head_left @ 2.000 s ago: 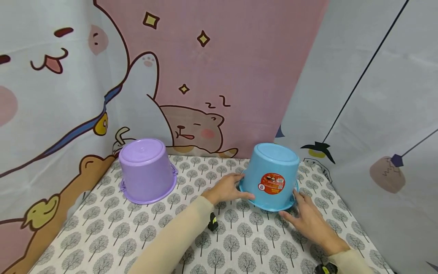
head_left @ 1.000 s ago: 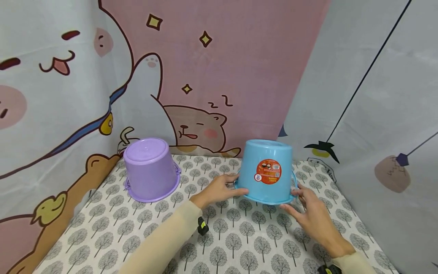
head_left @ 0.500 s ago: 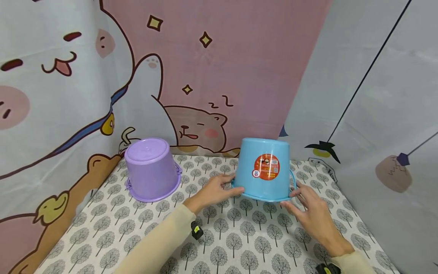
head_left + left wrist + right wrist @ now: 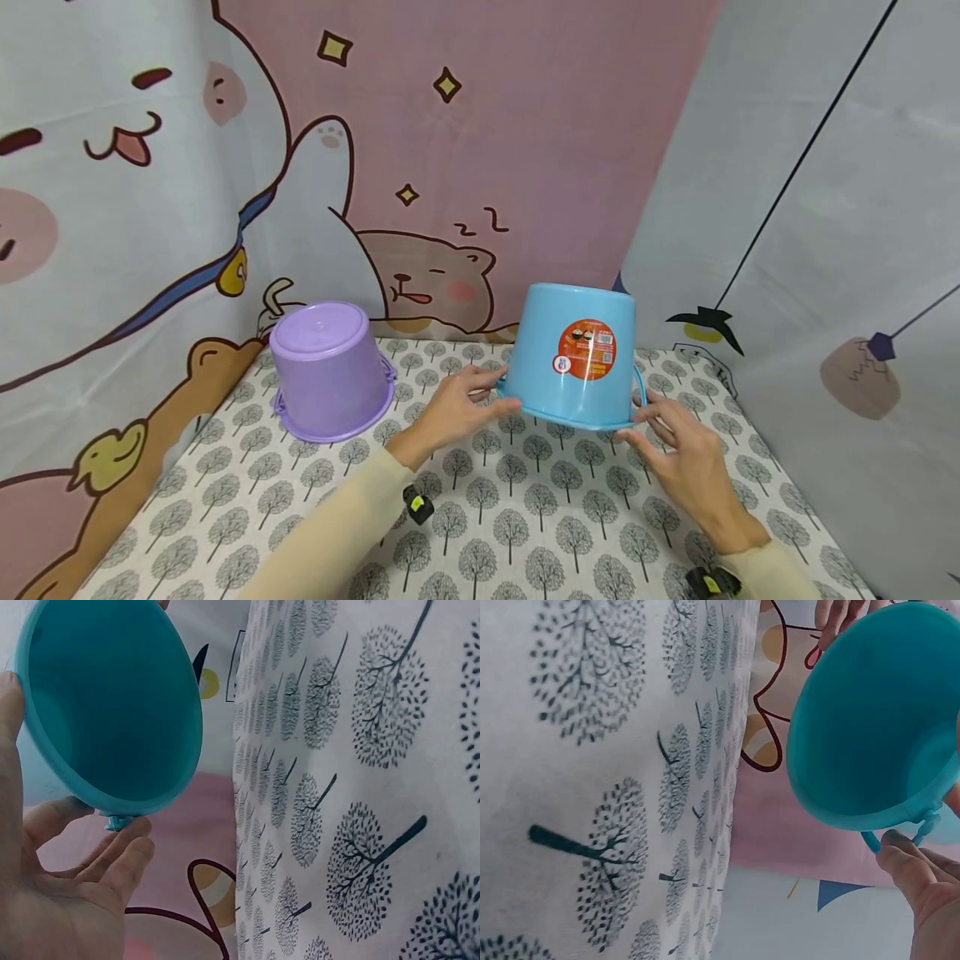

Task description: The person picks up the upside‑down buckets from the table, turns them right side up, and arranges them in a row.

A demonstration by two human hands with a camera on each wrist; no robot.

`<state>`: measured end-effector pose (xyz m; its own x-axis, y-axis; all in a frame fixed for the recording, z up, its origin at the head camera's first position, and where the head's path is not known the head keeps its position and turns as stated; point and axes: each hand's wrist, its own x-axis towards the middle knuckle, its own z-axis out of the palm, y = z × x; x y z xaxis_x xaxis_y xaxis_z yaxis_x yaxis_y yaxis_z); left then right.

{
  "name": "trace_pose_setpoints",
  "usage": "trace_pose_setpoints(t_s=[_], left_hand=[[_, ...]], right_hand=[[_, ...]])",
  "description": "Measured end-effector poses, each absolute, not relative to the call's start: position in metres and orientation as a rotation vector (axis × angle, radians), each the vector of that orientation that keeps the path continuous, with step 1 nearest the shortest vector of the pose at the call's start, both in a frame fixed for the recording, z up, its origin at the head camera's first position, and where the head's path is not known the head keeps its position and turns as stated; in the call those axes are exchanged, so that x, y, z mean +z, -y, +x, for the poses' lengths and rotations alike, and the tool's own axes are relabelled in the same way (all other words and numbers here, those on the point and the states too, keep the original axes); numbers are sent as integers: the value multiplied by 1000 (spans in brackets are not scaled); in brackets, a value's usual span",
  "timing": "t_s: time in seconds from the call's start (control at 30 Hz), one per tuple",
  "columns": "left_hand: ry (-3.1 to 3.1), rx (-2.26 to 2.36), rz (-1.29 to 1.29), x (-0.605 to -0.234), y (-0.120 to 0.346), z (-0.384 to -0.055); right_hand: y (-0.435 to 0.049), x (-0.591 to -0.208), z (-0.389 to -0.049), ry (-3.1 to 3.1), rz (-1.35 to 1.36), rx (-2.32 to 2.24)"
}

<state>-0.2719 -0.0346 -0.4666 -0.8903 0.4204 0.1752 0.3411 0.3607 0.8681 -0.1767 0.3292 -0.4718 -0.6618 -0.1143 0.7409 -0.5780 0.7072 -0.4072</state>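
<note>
A light-blue plastic bucket [image 4: 540, 350] with a round red label [image 4: 586, 350] is held upside down, raised off the table and slightly tilted. My left hand [image 4: 453, 414] grips its rim at the left, thumb in front and fingers behind. At the right, my right hand [image 4: 686, 462] holds the rim near the handle [image 4: 640, 388]. Both wrist views look into the hollow inside of the bucket [image 4: 120, 697], with its mouth facing down to the cloth. In the right wrist view the fingers of the right hand [image 4: 926, 889] are by the handle joint.
An upside-down purple bucket [image 4: 330, 375] stands on the left of the table, its handle lying at the rim. A white cloth with tree prints [image 4: 510, 533] covers the table. Behind hangs a cartoon curtain [image 4: 525, 125], and a grey-white one [image 4: 825, 208] is at the right.
Both hands have lifted the blue bucket off the cloth and moved it a little left. Its label side has turned more toward me. The purple bucket has stayed in place.
</note>
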Motion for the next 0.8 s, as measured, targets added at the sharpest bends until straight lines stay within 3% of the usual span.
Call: trace_pose_setpoints(t_s=[0.8], left_hand=[[-2792,1831,808,-464,50,-267]], right_hand=[[-314,-465,-186,2108,597,838]])
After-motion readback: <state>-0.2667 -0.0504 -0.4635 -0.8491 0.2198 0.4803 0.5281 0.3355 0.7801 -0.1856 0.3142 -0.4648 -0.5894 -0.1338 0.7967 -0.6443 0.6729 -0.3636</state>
